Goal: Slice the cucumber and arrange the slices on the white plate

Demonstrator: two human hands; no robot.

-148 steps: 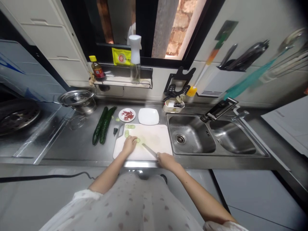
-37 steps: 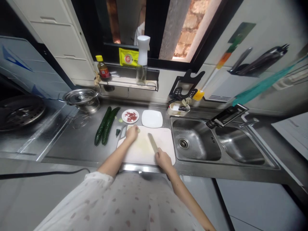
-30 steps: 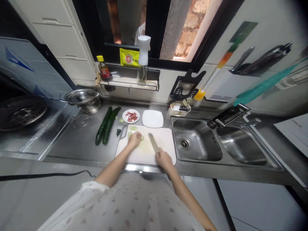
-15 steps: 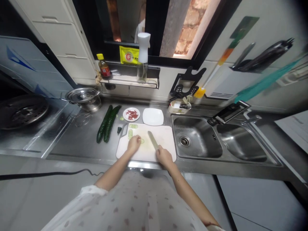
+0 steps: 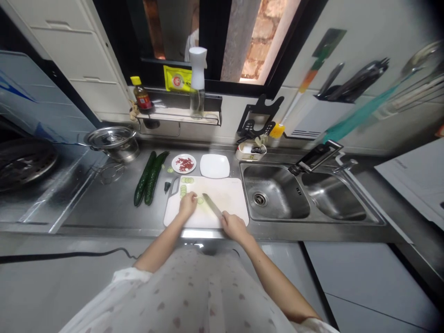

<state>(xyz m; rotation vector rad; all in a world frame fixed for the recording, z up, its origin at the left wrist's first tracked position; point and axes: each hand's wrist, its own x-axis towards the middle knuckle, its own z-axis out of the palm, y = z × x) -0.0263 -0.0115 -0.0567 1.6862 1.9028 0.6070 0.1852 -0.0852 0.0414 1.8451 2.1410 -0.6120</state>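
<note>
On the white cutting board, my right hand is closed round the handle of a knife, its blade pointing up and left. My left hand has its fingers pinched together at the board's left part; what they hold, if anything, is too small to make out. A thin cucumber slice lies between the left fingertips and the blade. More cucumber slices are lined up at the board's upper left. Two whole cucumbers lie side by side left of the board.
Behind the board are a plate of chopped red pieces and a white dish. A double sink is at the right. A lidded steel pot stands at the back left. A shelf holds bottles.
The view has shifted, so the scene sits slightly further left. The knife blade has tilted further left and is closer to the loose slice. Both hands keep their closed shape.
</note>
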